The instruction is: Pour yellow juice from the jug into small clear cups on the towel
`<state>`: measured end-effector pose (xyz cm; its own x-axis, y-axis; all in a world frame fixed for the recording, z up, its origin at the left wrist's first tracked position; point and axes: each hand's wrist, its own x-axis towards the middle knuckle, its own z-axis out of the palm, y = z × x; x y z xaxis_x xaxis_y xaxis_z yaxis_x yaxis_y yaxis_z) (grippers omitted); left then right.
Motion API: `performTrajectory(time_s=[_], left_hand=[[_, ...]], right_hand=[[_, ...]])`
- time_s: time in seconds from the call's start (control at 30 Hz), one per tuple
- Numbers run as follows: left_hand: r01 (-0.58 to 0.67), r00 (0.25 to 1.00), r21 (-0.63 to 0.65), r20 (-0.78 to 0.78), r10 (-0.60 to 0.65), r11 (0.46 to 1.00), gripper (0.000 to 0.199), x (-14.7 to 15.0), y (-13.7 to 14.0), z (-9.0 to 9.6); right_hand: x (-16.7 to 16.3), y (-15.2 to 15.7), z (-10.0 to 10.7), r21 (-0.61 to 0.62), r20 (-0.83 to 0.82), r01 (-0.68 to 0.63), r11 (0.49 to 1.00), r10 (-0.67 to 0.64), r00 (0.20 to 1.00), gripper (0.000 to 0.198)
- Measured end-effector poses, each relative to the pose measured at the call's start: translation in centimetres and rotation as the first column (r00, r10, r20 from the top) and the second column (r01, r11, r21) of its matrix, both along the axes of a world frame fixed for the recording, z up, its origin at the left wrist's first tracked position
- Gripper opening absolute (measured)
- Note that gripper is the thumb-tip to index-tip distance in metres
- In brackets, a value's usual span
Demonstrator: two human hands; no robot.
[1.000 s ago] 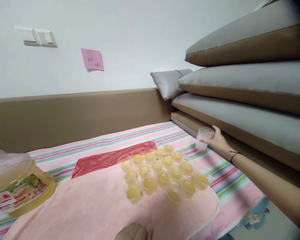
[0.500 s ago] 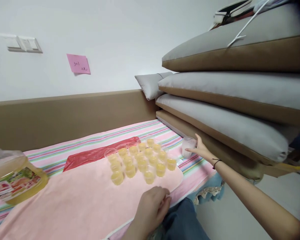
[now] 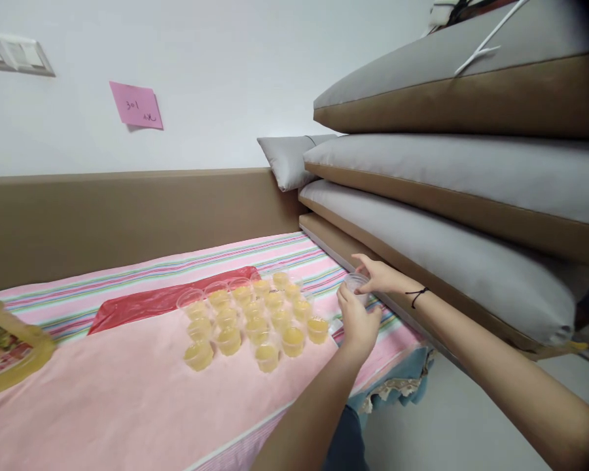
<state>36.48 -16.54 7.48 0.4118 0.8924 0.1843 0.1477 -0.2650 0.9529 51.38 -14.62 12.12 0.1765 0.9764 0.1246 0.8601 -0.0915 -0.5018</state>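
A stack of clear plastic cups [image 3: 356,281] stands at the right end of the striped cloth. My right hand [image 3: 383,275] grips it from the right, thumb at the rim and index finger stretched behind it. From the near side, my left hand [image 3: 359,322] has its fingers round the stack too, hiding most of its lower part. To the left, several clear plastic cups of yellow liquid [image 3: 256,327] are grouped close together in rows on the pink cloth [image 3: 122,392].
At the far left lies a large bottle of yellow liquid [image 3: 17,356], cut off by the frame. A red plastic sheet [image 3: 142,301] lies behind the cups. Stacked grey and brown cushions [image 3: 432,216] rise on the right, close to my right hand. The padded brown panel [image 3: 127,226] borders the back.
My left hand has moved up and right from the near edge to the cup stack. My right hand stays at the stack. The view has shifted slightly to the right.
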Motion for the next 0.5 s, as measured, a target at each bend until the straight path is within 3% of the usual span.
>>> performTrajectory(time_s=[0.17, 0.3, 0.5], left_hand=[[-0.106, 0.991, -0.021, 0.079, 0.107, 0.994, 0.091, 2.3, 1.3, -1.5], [-0.109, 0.987, -0.032, 0.118, 0.112, 0.994, 0.090, 2.7, 1.8, -2.6], [-0.102, 0.988, -0.082, 0.105, 0.110, 0.991, 0.090, 2.8, 1.8, -2.6]], right_hand=[[0.1, 0.3, -0.1, -0.019, 0.085, -0.051, 0.998, 0.053, 0.995, 0.097], [0.5, 0.4, -0.7, -0.022, 0.123, -0.063, 0.998, 0.065, 0.990, 0.093], [0.6, 0.2, -1.2, 0.006, 0.118, -0.070, 0.998, 0.069, 0.991, 0.087]])
